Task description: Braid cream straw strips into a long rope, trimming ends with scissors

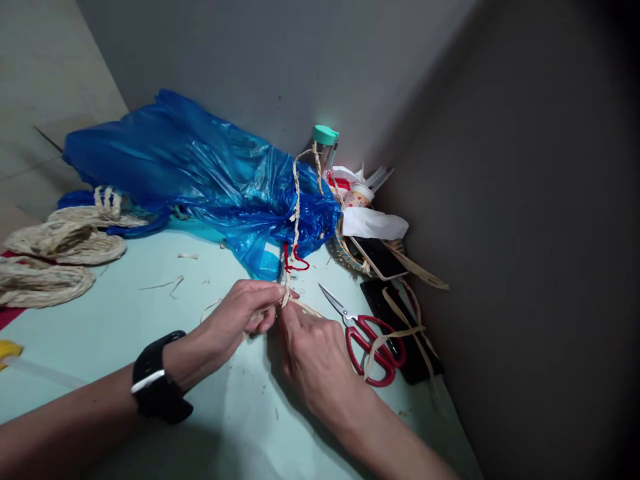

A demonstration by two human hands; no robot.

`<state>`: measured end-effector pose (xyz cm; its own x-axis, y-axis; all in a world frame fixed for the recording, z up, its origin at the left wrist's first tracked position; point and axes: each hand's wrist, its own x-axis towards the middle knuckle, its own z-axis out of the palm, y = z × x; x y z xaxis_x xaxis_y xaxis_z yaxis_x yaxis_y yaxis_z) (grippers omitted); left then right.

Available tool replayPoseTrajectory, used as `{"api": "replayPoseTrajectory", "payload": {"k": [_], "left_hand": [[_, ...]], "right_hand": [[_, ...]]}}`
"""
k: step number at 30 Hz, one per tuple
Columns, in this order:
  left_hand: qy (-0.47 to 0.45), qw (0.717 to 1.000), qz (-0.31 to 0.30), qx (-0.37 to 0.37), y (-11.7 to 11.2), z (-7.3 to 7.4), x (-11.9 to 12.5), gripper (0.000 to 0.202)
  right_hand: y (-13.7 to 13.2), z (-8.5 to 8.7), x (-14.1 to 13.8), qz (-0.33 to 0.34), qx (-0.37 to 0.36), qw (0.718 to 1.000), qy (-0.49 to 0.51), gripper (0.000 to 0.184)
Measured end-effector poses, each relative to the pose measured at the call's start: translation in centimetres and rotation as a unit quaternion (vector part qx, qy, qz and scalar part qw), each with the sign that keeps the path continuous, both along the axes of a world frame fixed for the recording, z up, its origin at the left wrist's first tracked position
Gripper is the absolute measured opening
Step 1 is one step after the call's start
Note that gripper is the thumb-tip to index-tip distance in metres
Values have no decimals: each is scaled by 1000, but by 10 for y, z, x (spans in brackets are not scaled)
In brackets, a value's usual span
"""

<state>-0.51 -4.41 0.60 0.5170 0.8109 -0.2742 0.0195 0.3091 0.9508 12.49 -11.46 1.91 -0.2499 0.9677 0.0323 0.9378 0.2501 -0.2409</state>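
A pale braided fibre cord [297,200] runs down from beside the bottle over the blue bag to my fingertips. A red string [299,267] is looped around it just above my hands. My left hand [250,303], with a black watch on its wrist, pinches the cord's lower end. My right hand [310,340] is closed on the strands at the same spot from the other side. Loose strands [306,308] stick out between the two hands. Red-handled scissors [373,343] lie slightly open to the right of my right hand, with a flat strip across the handles.
A large blue plastic bag [215,167] fills the back of the pale table [240,400]. Bundles of fibre cord [65,247] lie at left. At right are a teal-lidded bottle [325,136], a paper cup [359,195], phone [379,258] and black flat object [417,363], near the wall.
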Motion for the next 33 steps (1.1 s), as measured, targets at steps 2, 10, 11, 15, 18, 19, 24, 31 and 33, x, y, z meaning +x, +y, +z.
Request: {"api": "replayPoseTrajectory", "payload": {"k": [2, 10, 11, 15, 18, 19, 24, 31, 33], "left_hand": [[-3, 1000, 0, -7, 0, 1, -1, 25], [-29, 998, -8, -48, -1, 6, 0, 19], [-26, 998, -13, -52, -2, 5, 0, 21], [-21, 999, -30, -20, -3, 5, 1, 24], [23, 999, -38, 15, -3, 6, 1, 24], [46, 998, -40, 33, -4, 6, 1, 23], [221, 951, -48, 211, -5, 3, -5, 13], [338, 877, -84, 331, -2, 12, -10, 16], [356, 873, -82, 323, -4, 18, -8, 20]], "right_hand": [[0, 0, 3, 23, 16, 1000, 3, 20], [11, 8, 20, -109, 52, 964, 236, 25], [14, 7, 21, -102, -1, 957, 273, 26], [25, 0, 20, -86, -100, 931, 340, 26], [30, -3, 21, -76, -110, 927, 349, 29], [31, -4, 22, -67, -116, 924, 357, 29], [32, -7, 24, -63, -103, 924, 364, 28], [25, -7, 21, -85, -51, 935, 339, 33], [24, -9, 19, -89, -44, 933, 347, 34]]}}
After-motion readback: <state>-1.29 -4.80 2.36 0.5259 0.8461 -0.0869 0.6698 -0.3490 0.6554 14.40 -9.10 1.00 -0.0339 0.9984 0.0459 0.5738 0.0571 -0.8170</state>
